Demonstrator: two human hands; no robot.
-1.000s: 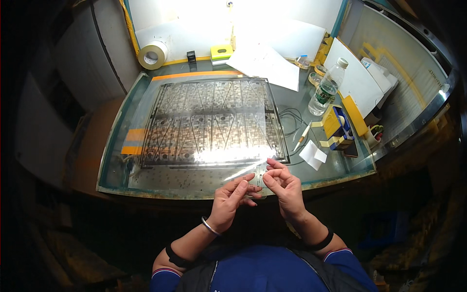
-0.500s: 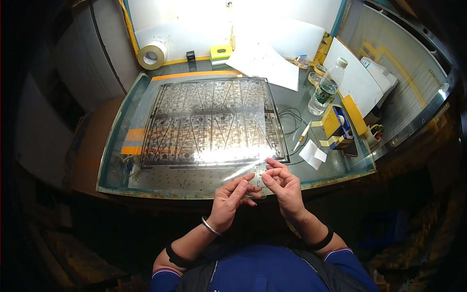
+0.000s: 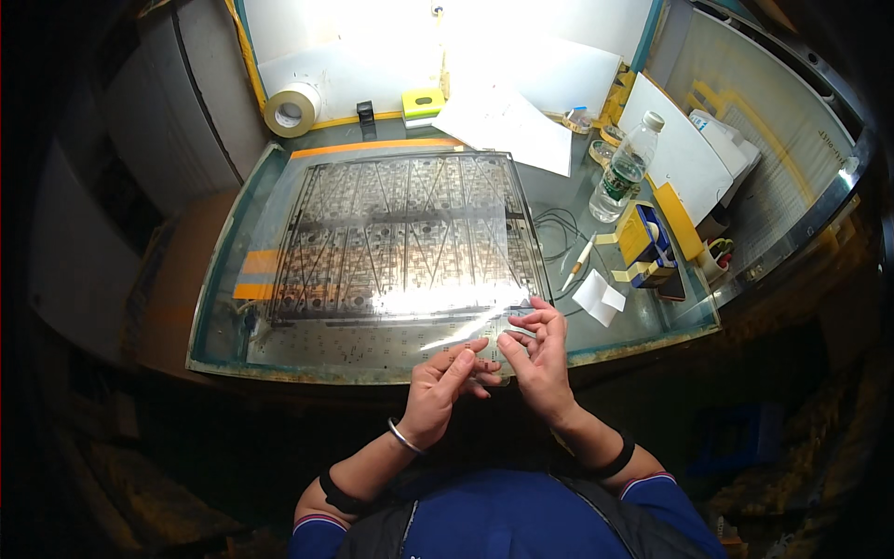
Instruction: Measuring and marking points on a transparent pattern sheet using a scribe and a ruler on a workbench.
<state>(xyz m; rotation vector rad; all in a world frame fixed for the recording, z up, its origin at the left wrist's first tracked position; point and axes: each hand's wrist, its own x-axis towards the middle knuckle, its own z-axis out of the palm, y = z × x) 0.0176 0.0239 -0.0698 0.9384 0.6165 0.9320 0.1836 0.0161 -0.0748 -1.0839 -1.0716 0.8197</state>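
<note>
A large clear film sheet (image 3: pixel 307 347) with a dense dark circuit pattern (image 3: pixel 400 224) lies on a glass-topped table. Small marks run along its near margin. At the front edge, my left hand (image 3: pixel 445 380) has its thumb pressed over bent fingers at the film's near right corner, seemingly pinching it; the clear edge is hard to make out. My right hand (image 3: pixel 542 365) is beside it, just to the right, over the same corner. Its thumb and fingers stand apart, and I see nothing held between them. Glare covers part of the film just beyond both hands.
Right of the film are a craft knife (image 3: pixel 579 261), a white paper scrap (image 3: pixel 599 296), a blue tape dispenser (image 3: pixel 643 244), a black cable (image 3: pixel 557 224) and a water bottle (image 3: pixel 624 172). Behind stand a wide tape roll (image 3: pixel 291 110), a yellow-green box (image 3: pixel 424 101) and white paper (image 3: pixel 521 126).
My right hand's thumb and index finger have parted, and its fingers have risen slightly away and to the right. My left hand has barely moved.
</note>
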